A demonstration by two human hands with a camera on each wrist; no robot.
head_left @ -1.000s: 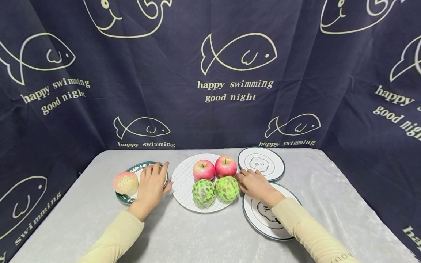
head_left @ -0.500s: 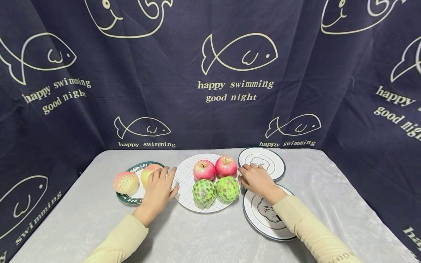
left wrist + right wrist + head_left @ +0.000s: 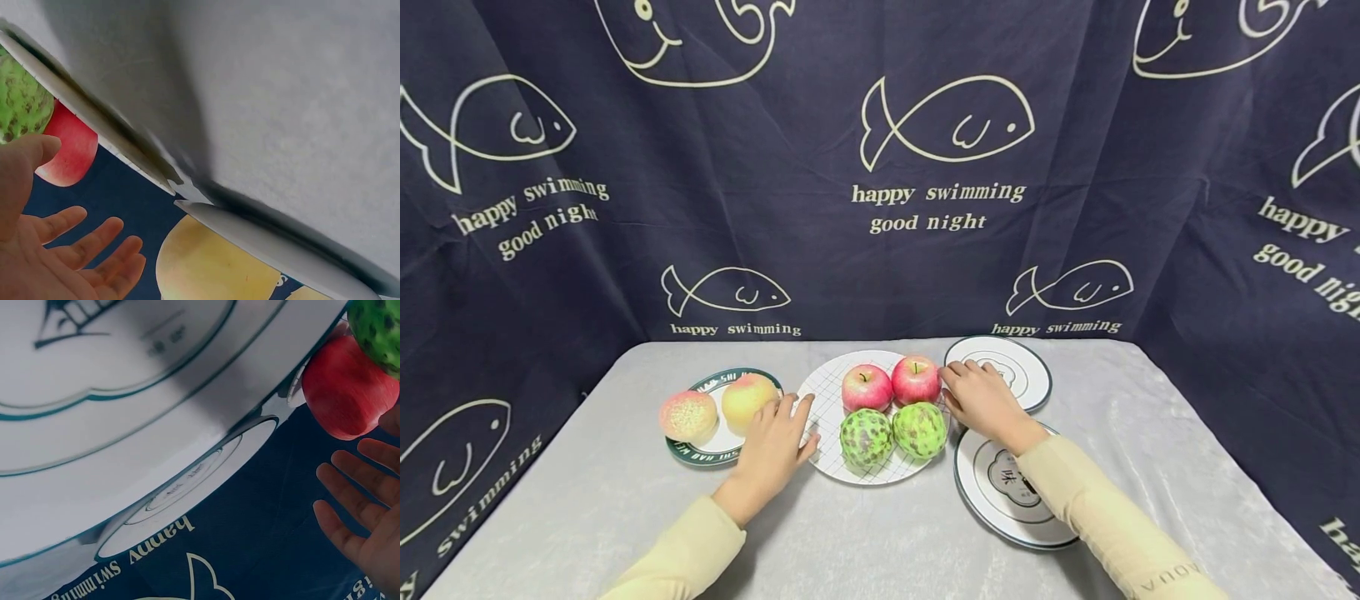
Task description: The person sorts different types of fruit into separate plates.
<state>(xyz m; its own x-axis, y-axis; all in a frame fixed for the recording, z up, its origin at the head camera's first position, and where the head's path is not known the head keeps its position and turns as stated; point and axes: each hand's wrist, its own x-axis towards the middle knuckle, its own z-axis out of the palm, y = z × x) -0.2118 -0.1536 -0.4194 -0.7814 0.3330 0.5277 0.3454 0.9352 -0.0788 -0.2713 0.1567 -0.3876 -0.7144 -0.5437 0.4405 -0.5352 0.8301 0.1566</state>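
My left hand [image 3: 775, 442] hovers with spread, relaxed fingers between a small green-rimmed plate [image 3: 703, 458] and a white grid-patterned plate [image 3: 823, 400]. On the green-rimmed plate lie two peaches, one speckled pink peach [image 3: 688, 417] and one yellower peach [image 3: 747, 403], which is nearest that hand. The grid plate bears a left red apple [image 3: 867, 388], a right red apple [image 3: 916, 380] and two green custard apples [image 3: 867, 438], side by side in front. Beside the right apple is my right hand [image 3: 985, 404], fingers loosely bent; whether the fingertips touch the apple I cannot tell.
A dark-rimmed white plate [image 3: 1033, 379] lies at the back right, partly behind the right hand. Another white plate [image 3: 992, 500] sits in front, under the right forearm. Grey cloth covers the table [image 3: 820, 542]; a dark blue fish-print curtain [image 3: 940, 275] surrounds it.
My left hand has drawn away from the yellower peach toward the right and slightly nearer, uncovering it on its plate. The right hand has shifted a little up beside the right apple.
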